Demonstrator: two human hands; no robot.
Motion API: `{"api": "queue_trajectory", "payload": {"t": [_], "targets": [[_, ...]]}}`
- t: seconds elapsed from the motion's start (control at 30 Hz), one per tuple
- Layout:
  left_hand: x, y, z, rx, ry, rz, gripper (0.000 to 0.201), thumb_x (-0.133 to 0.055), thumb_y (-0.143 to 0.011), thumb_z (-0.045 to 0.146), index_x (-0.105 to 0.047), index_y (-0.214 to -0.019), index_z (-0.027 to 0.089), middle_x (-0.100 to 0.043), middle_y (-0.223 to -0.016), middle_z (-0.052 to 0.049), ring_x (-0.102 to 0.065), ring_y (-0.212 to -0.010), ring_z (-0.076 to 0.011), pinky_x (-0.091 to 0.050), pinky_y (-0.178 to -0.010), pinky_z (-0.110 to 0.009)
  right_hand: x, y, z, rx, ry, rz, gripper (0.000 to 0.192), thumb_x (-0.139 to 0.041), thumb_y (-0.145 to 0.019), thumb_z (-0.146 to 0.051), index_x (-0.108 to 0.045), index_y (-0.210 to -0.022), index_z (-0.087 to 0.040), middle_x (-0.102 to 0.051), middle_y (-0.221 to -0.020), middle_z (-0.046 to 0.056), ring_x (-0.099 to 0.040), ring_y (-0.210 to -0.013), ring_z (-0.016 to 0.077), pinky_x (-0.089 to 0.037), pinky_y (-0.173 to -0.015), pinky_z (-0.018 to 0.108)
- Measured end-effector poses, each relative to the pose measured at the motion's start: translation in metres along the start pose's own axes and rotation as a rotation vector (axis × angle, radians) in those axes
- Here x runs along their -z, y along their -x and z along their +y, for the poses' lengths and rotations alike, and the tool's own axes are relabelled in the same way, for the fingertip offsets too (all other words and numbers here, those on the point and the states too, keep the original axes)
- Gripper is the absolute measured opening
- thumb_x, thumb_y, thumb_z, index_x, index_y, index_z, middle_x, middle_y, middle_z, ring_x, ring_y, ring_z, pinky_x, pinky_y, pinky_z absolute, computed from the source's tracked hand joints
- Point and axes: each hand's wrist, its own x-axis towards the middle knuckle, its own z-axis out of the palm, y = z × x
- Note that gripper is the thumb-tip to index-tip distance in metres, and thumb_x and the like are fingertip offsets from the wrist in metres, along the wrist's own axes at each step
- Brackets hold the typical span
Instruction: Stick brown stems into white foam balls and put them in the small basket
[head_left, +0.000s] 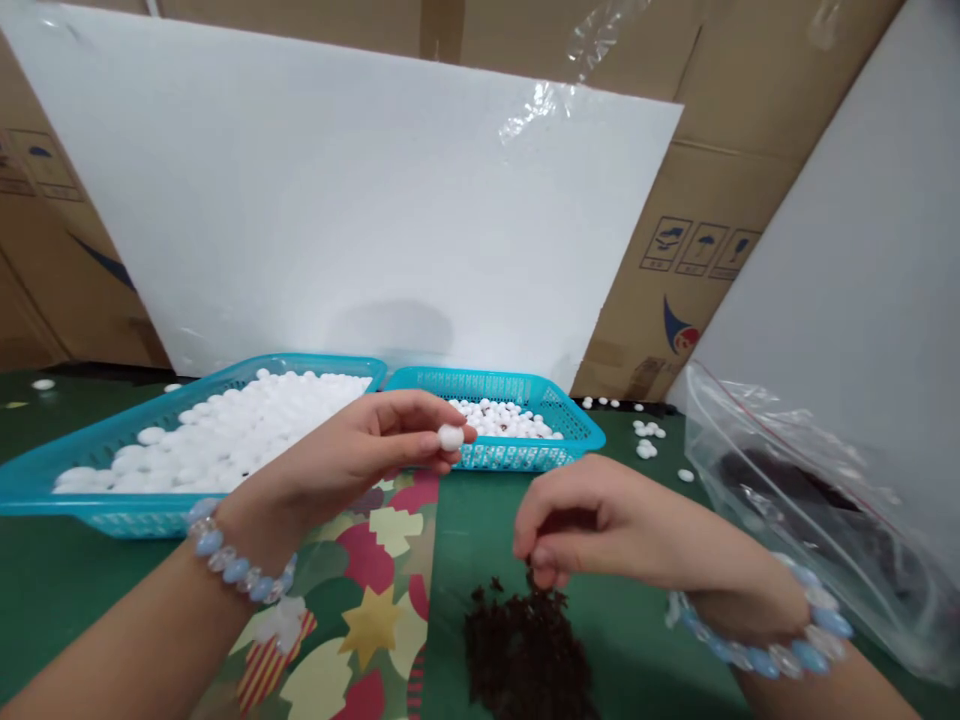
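Mid-frame: my left hand [375,445] is pinching a white ball [451,437] at its fingertips — round, matte, no long axis to tell. Lower centre: my right hand [592,525] is pinching into the dark brown crumb pile [525,650] lying on the green bench [60,580].

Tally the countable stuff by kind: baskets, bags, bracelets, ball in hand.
Teal baskets: 2, large and small
Clear plastic bag: 1
Bead bracelets: 2, left wrist, right wrist
White ball held in left hand: 1
Total: 6
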Motion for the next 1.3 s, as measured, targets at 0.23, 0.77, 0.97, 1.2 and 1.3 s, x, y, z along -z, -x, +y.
{"api": "queue_trajectory", "payload": {"t": [0.23, 0.77, 0.97, 1.2, 1.3], "targets": [[-0.010, -0.004, -0.011, 0.067, 0.174, -0.039, 0.013, -0.062, -0.050, 0.014, -0.059, -0.060, 0.022, -0.053, -0.052, 0.003, -0.049, -0.049, -0.0061, -0.039, -0.040, -0.009, 0.002, -0.005, 0.005, 0.019, -0.575, 0.136, 0.015, -0.050, -0.056, -0.002, -0.056, -0.059, -0.016, -0.054, -0.050, -0.007, -0.053, -0.047, 0.0023, -0.043, -0.045, 0.011], [-0.023, -0.002, -0.013, -0.008, 0.388, -0.056, 0.013, -0.062, -0.049, 0.012, -0.061, -0.059, 0.020, -0.059, -0.072, 0.004, -0.051, -0.048, -0.0048, -0.043, -0.045, -0.010, -0.009, -0.007, 0.000, 0.180, -0.960, 0.127, 0.006, -0.058, -0.059, -0.018, -0.057, -0.063, -0.013, -0.058, -0.048, -0.004, -0.054, -0.042, 0.0028, -0.043, -0.039, 0.007], [-0.027, 0.002, -0.012, -0.012, 0.440, -0.104, 0.013, -0.055, -0.060, 0.014, -0.060, -0.068, 0.022, -0.058, -0.054, 0.004, -0.052, -0.050, -0.0050, -0.042, -0.045, -0.009, -0.013, -0.007, 0.000, 0.260, -0.845, 0.241, 0.010, -0.051, -0.065, -0.022, -0.057, -0.062, -0.015, -0.056, -0.049, -0.005, -0.053, -0.043, 0.0021, -0.044, -0.038, 0.006], [-0.029, 0.003, -0.008, -0.057, 0.449, -0.089, 0.008, -0.056, -0.058, 0.014, -0.061, -0.063, 0.018, -0.060, -0.067, 0.002, -0.051, -0.052, -0.0054, -0.043, -0.047, -0.010, -0.018, -0.008, -0.003, 0.325, -0.801, 0.360, 0.009, -0.050, -0.066, -0.012, -0.058, -0.064, -0.017, -0.058, -0.054, -0.005, -0.056, -0.051, 0.0019, -0.047, -0.047, 0.006], [-0.028, 0.004, -0.009, -0.072, 0.452, -0.113, 0.011, -0.061, -0.053, 0.018, -0.061, -0.064, 0.020, -0.060, -0.066, 0.002, -0.052, -0.055, -0.0068, -0.043, -0.049, -0.011, -0.020, -0.008, -0.005, 0.334, -0.759, 0.396, 0.013, -0.051, -0.063, -0.006, -0.057, -0.063, -0.017, -0.058, -0.054, -0.005, -0.056, -0.051, 0.0021, -0.047, -0.049, 0.006]]}}
